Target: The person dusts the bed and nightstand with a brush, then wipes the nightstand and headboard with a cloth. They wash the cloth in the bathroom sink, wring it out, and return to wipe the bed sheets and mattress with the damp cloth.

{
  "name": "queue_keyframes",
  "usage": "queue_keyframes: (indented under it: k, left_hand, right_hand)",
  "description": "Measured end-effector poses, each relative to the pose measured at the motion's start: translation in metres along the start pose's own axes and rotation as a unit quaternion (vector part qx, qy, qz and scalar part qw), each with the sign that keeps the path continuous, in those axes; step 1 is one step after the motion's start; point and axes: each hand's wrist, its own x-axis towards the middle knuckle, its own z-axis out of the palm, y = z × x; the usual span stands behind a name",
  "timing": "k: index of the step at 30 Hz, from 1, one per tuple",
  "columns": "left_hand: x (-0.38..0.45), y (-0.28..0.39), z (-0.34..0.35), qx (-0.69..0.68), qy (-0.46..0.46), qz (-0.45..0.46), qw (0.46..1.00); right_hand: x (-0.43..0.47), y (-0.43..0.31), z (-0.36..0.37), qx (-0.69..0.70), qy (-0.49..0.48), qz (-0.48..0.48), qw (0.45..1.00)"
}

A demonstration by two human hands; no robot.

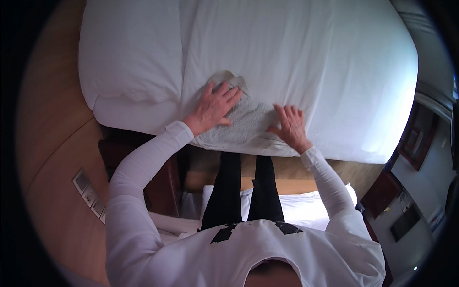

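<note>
A crumpled grey-white terry towel (247, 118) lies on the near edge of a bed covered in white bedding (258, 46). My left hand (217, 106) rests on the towel's left part with its fingers spread. At the towel's right end is my right hand (291, 123), slightly blurred, its thumb apart from the fingers and nothing visibly gripped. Whether its fingertips touch the cloth, I cannot tell. A white pillow (132, 53) occupies the bed's left end, beside the smooth sheet.
A wooden headboard panel (61, 143) with switches and sockets (89, 195) borders the left. Below the bed's left corner stands a dark red nightstand (163, 186). White bedding (301, 204) lies behind my legs. A framed picture (417, 140) hangs at the right.
</note>
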Motion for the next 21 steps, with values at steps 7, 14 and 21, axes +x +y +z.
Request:
queue_keyframes:
  k: [7, 14, 21]
  left_hand:
    - [-0.038, 0.009, -0.005, -0.286, -0.315, -0.073, 0.902]
    - [0.075, -0.081, -0.124, -0.22, -0.086, -0.028, 0.971]
    - [0.206, -0.203, -0.119, 0.041, 0.189, -0.103, 0.976]
  right_hand:
    - [-0.044, -0.01, -0.069, 0.064, -0.102, -0.091, 0.989]
    - [0.104, 0.044, -0.206, -0.095, 0.035, -0.232, 0.968]
    - [0.29, 0.075, -0.199, -0.106, 0.192, -0.084, 0.972]
